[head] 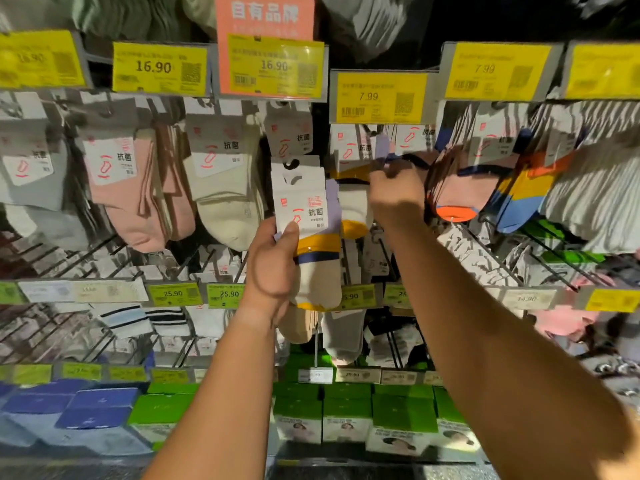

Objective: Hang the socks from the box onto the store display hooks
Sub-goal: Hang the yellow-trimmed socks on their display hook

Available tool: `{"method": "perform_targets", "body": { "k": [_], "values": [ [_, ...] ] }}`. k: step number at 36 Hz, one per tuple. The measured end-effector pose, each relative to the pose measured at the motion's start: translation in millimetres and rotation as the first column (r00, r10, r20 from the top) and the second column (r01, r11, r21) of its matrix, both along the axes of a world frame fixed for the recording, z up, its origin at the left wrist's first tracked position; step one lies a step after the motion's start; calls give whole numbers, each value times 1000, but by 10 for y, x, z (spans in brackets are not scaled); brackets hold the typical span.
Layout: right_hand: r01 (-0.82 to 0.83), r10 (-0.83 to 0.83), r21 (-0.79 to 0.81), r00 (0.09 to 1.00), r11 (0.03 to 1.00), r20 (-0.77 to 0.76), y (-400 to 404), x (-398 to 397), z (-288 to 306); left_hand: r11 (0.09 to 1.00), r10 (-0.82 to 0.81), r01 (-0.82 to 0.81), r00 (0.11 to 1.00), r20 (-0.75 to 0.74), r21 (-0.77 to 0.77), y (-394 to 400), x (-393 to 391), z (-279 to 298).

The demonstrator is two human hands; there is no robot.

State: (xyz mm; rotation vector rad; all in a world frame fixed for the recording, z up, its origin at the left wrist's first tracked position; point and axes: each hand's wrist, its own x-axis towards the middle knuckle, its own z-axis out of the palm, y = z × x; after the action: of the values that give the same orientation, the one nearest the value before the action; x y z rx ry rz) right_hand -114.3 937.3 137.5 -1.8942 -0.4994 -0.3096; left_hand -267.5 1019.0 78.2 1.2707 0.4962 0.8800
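Gripping the sock pack upright in the left hand, its hanger loop on top, the person reaches the right hand, fingers curled on hanging packs, toward the hook just up-right.

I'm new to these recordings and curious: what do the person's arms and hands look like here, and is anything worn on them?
Both forearms are bare as far as the view shows; no sleeve reaches into the picture. The left hand wears no glove and has a thin dark band looped around its wrist. The right hand is also ungloved, with no ring, watch or band that I can make out; it is slightly blurred.
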Motion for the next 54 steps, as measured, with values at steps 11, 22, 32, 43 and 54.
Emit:
{"method": "perform_targets", "body": {
  "k": [11,22,32,43,54],
  "values": [
    [-240,265,175,954,955,-141,-228,-756,-446,1000,11,-11,1000,-7,1,-209,158,113],
    [-278,318,312,944,908,-84,-682,-835,-135,996,86,-84,995,60,-36,-85,112,38],
    [-220,289,334,942,917,-172,-526,-570,17,992,108,-105,993,39,-73,-130,20,31],
    [-93,92,6,971,996,-219,43,-35,232,991,137,-136,989,48,-17,-74,-87,29],
    [48,-41,-78,995,996,90,47,-2,-30,999,39,-41,998,58,26,-79,-48,14]
  ]
}}
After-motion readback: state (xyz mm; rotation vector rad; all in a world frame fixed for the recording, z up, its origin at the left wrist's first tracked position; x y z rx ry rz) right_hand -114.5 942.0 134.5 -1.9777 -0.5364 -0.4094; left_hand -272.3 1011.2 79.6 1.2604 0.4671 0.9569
